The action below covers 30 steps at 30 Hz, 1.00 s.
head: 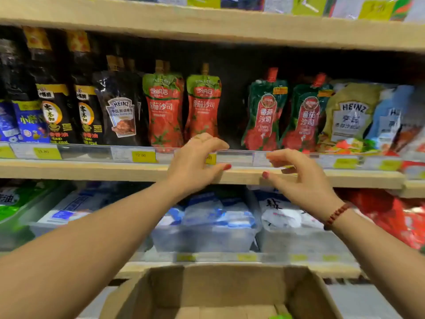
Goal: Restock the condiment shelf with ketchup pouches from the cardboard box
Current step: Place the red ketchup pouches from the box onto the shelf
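- Head view: both hands raised in front of the condiment shelf (138, 171), at the level of its front edge.
- Left hand (195, 162): empty, fingers curved and loosely spread, held before the price rail just below the right-hand red pouch with the green top.
- Right hand (299, 178): empty too, fingers bent and parted, thumb pointing left; red bead bracelet (337, 215) on its wrist.
- Hands near each other but apart, neither touching a pouch.
- On the shelf, standing upright: two red ketchup pouches with green tops (165, 111), side by side; then a dark bare gap (232, 107) directly above the two hands; then two green-and-red ketchup pouches (264, 113) with red caps.
- Further left: a dark Heinz pouch (120, 111) and dark sesame oil bottles (57, 111); further right: a pale Heinz pouch (349, 116), blurred.
- Yellow price tags (143, 157) along the clear rail.
- Shelf below: clear bins with blue-and-white bags (207, 217).
- Cardboard box (220, 286) at the bottom centre, flaps open; a small green bit at its lower edge, contents otherwise not visible.
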Available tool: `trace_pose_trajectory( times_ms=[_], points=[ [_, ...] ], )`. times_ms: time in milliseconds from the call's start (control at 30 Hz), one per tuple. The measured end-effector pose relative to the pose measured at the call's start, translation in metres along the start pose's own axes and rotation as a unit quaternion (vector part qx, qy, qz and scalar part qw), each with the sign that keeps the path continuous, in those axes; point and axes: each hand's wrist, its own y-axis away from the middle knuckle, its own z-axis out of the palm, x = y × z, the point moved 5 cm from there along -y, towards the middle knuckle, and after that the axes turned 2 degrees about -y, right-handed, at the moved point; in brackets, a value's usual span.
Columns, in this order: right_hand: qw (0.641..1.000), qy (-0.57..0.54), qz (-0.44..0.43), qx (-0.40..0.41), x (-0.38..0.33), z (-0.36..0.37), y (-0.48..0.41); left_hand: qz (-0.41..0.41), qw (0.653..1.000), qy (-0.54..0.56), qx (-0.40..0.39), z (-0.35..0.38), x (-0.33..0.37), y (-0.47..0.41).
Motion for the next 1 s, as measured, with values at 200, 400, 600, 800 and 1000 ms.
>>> trace_pose_trajectory(
  times_ms=[200, 400, 600, 800, 1000],
  points=[
    [0.996, 0.004, 0.089, -0.021, 0.080, 0.012, 0.114, 0.007, 0.992, 0.097, -0.085, 0.069, 0.036, 0.073],
    [0.960, 0.111, 0.228, -0.123, 0.157, 0.037, 0.193, -0.054, 0.969, 0.118, -0.212, 0.158, 0.045, 0.141],
    [0.938, 0.113, 0.296, -0.141, 0.179, 0.052, 0.222, -0.164, 0.907, 0.143, -0.361, 0.247, 0.058, 0.210],
    [0.949, 0.076, 0.287, -0.106, 0.180, 0.052, 0.225, -0.315, 0.841, 0.178, -0.403, 0.310, 0.069, 0.269],
    [0.947, 0.038, 0.310, -0.074, 0.180, 0.050, 0.227, -0.274, 0.840, 0.081, -0.462, 0.339, 0.088, 0.296]
  ],
)
